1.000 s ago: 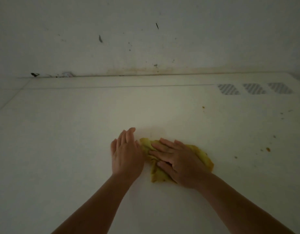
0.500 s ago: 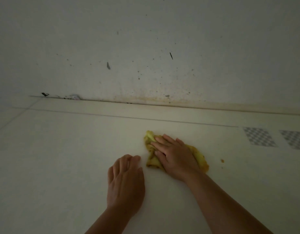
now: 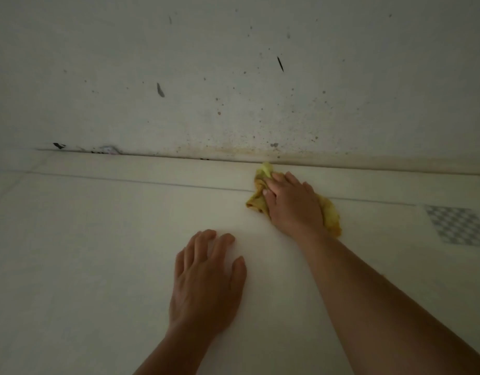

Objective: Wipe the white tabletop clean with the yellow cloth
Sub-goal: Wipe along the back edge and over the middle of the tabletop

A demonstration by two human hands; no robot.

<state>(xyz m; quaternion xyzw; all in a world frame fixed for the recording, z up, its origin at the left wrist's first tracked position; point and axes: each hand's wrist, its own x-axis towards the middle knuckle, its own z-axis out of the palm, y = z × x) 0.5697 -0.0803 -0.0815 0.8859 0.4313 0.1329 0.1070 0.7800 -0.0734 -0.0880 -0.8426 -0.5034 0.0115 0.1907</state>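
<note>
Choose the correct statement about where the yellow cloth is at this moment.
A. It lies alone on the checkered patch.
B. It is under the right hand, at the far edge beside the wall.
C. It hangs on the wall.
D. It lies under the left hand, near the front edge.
B: the right hand presses the yellow cloth on the white tabletop, its far tip reaching the wall; the left hand lies flat and bare.

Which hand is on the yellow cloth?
The right hand, stretched out toward the wall, presses on the cloth. The left hand lies flat on the bare tabletop, nearer the person.
</note>
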